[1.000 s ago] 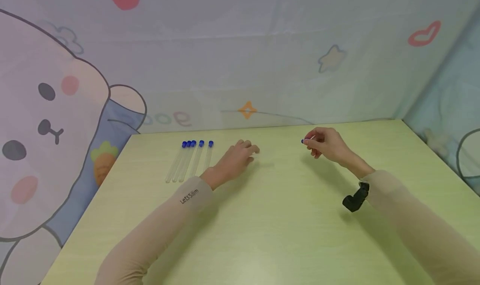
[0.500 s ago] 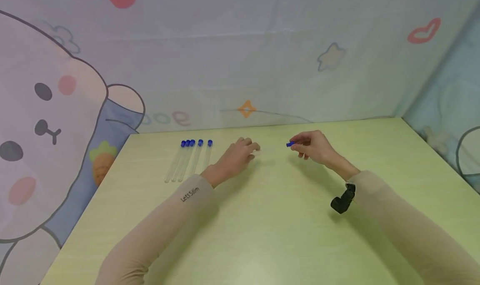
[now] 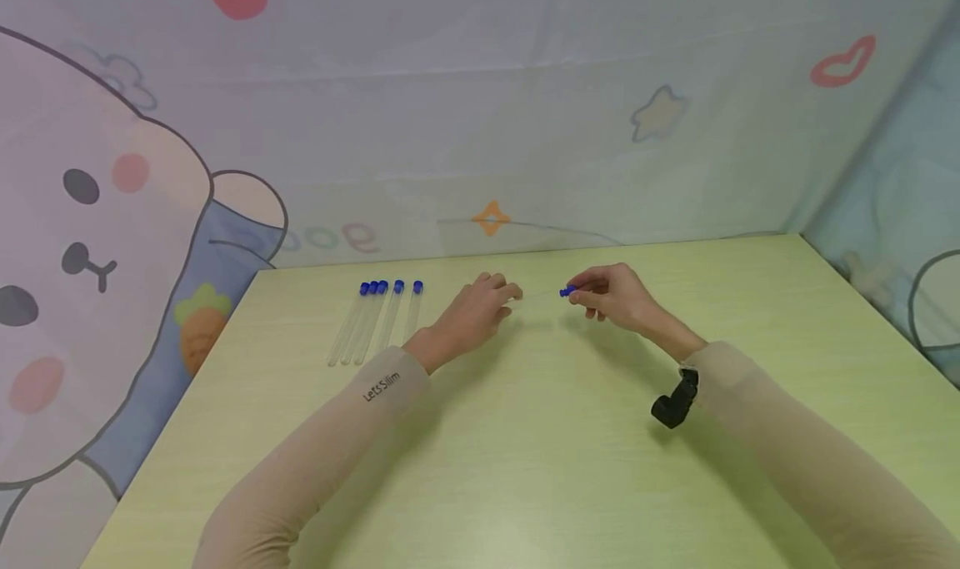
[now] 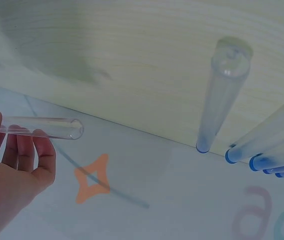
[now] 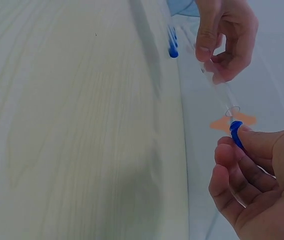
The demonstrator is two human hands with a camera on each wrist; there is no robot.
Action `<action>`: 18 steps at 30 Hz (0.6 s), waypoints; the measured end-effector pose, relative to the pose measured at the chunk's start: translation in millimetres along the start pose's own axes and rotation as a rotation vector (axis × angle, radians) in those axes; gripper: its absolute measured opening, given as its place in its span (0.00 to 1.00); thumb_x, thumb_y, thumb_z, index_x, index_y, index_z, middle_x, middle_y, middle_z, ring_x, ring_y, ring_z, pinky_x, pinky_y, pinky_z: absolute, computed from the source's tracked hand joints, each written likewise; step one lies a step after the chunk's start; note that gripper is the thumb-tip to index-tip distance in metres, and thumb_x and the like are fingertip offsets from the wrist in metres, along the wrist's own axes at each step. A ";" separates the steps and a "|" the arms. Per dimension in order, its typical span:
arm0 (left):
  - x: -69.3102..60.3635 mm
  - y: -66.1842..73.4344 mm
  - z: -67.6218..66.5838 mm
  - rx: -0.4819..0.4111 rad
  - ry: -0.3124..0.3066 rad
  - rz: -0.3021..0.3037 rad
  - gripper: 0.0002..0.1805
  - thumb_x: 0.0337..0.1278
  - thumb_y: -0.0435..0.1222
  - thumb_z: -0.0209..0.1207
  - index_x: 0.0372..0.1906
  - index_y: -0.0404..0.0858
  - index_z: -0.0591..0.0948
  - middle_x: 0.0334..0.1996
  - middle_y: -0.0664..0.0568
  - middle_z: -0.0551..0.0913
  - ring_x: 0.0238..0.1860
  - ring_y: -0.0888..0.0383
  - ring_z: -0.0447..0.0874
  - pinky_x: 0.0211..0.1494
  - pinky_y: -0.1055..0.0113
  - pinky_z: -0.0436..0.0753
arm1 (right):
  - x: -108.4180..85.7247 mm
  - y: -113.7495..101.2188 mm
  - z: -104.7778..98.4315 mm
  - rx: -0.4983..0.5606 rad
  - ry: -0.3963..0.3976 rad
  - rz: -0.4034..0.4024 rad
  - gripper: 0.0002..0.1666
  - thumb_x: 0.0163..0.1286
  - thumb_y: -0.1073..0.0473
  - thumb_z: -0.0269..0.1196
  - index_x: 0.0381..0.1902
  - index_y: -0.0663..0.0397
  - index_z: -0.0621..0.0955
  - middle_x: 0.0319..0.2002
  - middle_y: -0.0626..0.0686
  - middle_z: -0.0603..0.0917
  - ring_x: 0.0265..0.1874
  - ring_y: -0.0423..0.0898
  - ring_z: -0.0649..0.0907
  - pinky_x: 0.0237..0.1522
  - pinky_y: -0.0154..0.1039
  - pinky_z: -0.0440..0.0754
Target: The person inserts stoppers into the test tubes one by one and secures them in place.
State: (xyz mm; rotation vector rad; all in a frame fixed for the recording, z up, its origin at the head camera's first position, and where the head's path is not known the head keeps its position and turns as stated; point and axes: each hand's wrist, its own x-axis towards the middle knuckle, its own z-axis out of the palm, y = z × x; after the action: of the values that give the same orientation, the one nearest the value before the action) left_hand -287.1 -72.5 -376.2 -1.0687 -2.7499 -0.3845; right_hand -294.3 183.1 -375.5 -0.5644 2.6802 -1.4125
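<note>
Between thumb and fingers my left hand (image 3: 474, 309) holds a clear test tube (image 4: 41, 128) above the table, its rounded end pointing back past the hand. The tube's open mouth faces my right hand (image 3: 617, 301), as the right wrist view shows. My right hand pinches a blue cap (image 5: 236, 133) between thumb and forefinger. The cap is at the tube's rim, lined up with the opening; whether they touch I cannot tell. Several capped test tubes (image 3: 373, 323) with blue caps lie side by side on the table, left of my left hand.
A pale wood-grain table (image 3: 510, 461) spreads under both arms. Behind it hangs a printed cloth backdrop (image 3: 450, 119), meeting the table's far edge. A black wrist camera (image 3: 675, 401) hangs below my right wrist.
My right hand has moved left with the blue cap, bringing it up to the tube's open end. The left hand has stayed nearly still with the test tube.
</note>
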 end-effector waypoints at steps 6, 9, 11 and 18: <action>0.7 0.6 0.4 -0.022 -0.008 -0.012 0.15 0.65 0.30 0.56 0.55 0.37 0.79 0.45 0.45 0.80 0.44 0.50 0.72 0.41 0.59 0.75 | -1.0 -3.8 1.7 0.014 -0.007 -0.001 0.17 0.68 0.60 0.62 0.50 0.67 0.81 0.37 0.66 0.85 0.21 0.49 0.82 0.25 0.38 0.81; 1.0 0.6 1.4 -0.026 -0.013 -0.013 0.14 0.65 0.30 0.56 0.55 0.37 0.79 0.46 0.45 0.80 0.44 0.50 0.73 0.42 0.58 0.76 | -0.3 -4.3 2.9 0.014 -0.012 -0.004 0.17 0.69 0.61 0.61 0.51 0.68 0.81 0.35 0.65 0.85 0.20 0.46 0.81 0.24 0.38 0.81; 1.2 0.8 2.0 -0.023 -0.018 -0.013 0.14 0.65 0.30 0.56 0.55 0.37 0.79 0.46 0.45 0.80 0.45 0.50 0.73 0.42 0.58 0.76 | 0.4 -3.8 3.7 0.010 -0.016 -0.011 0.17 0.69 0.62 0.61 0.51 0.69 0.80 0.35 0.64 0.85 0.19 0.46 0.80 0.24 0.38 0.81; 1.3 2.4 1.9 -0.021 -0.015 -0.008 0.14 0.66 0.30 0.56 0.55 0.37 0.79 0.45 0.46 0.80 0.44 0.51 0.73 0.40 0.60 0.75 | 0.3 -4.8 4.3 0.000 -0.012 -0.022 0.16 0.68 0.61 0.62 0.49 0.66 0.82 0.36 0.68 0.84 0.21 0.51 0.82 0.25 0.41 0.82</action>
State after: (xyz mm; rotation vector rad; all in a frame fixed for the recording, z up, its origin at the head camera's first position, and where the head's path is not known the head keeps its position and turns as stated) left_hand -286.5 -69.4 -377.3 -1.0703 -2.7696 -0.4099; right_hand -292.2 177.1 -374.1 -0.6027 2.6731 -1.4092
